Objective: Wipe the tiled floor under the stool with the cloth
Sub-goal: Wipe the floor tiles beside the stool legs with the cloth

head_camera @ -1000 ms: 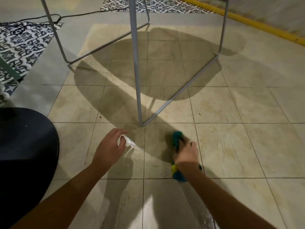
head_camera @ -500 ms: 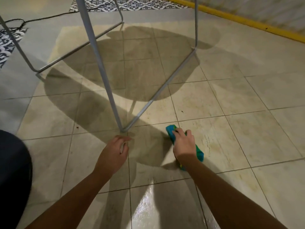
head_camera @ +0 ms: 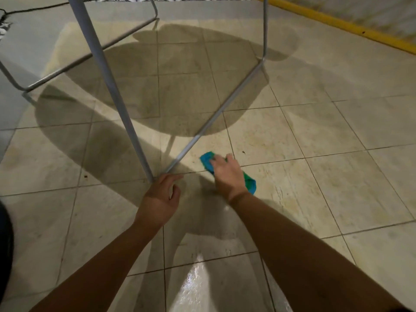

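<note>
A blue-green cloth [head_camera: 206, 160] lies flat on the beige tiled floor [head_camera: 315, 136], just right of the stool's low rail. My right hand [head_camera: 226, 174] presses down on the cloth and covers its middle. The grey metal stool frame [head_camera: 117, 95] stands over the tiles, its near leg meeting the floor at the centre. My left hand [head_camera: 161, 197] rests on the floor with fingers apart, its fingertips next to the foot of that leg. The stool's seat is out of view; only its round shadow shows on the tiles.
A yellow strip [head_camera: 337, 23] runs along the wall base at the far right. A black cable [head_camera: 33, 7] crosses the floor at the far left. A dark round object [head_camera: 5, 255] sits at the left edge. A wet shiny patch [head_camera: 198, 278] lies between my arms.
My right hand has pushed the cloth forward and to the right, nearer the stool's rail. My left hand has shifted up to the leg's foot. The view has swung left and closer.
</note>
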{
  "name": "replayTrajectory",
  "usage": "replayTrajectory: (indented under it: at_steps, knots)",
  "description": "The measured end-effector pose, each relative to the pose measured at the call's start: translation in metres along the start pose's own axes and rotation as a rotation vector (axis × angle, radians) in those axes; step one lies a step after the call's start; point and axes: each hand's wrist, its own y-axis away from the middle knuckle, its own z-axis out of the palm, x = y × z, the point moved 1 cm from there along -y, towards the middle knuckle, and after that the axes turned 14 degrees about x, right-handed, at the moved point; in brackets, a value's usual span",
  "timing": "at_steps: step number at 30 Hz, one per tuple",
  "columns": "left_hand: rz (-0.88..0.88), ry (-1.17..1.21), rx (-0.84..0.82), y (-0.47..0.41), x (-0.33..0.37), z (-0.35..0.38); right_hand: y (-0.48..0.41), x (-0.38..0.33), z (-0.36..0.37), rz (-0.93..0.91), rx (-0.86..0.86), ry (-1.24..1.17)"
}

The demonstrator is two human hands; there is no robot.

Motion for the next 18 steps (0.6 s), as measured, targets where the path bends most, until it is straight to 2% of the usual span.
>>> replayTrajectory:
  at_steps: [3,6,8,11,15,18]
  knots:
    - [-0.037,0.017,0.002,-0.006,0.0,0.003,-0.001,0.03,-0.004,0.167,0.006,0.088]
    - [-0.05,0.01,-0.017,-0.008,-0.001,0.007,0.019,0.031,-0.004,0.232,0.043,0.141]
    - [-0.068,0.0,-0.026,-0.01,-0.001,0.012,0.034,0.013,-0.001,0.206,0.127,0.129]
    - [-0.069,-0.007,-0.017,-0.015,0.001,0.019,0.037,-0.013,0.005,0.106,0.196,-0.064]
    - [-0.069,0.055,0.015,-0.018,0.006,0.026,-0.005,-0.017,0.011,-0.06,0.118,-0.075]
    - [-0.062,0.079,0.018,-0.015,0.009,0.028,-0.023,0.0,0.009,0.006,0.039,0.051]
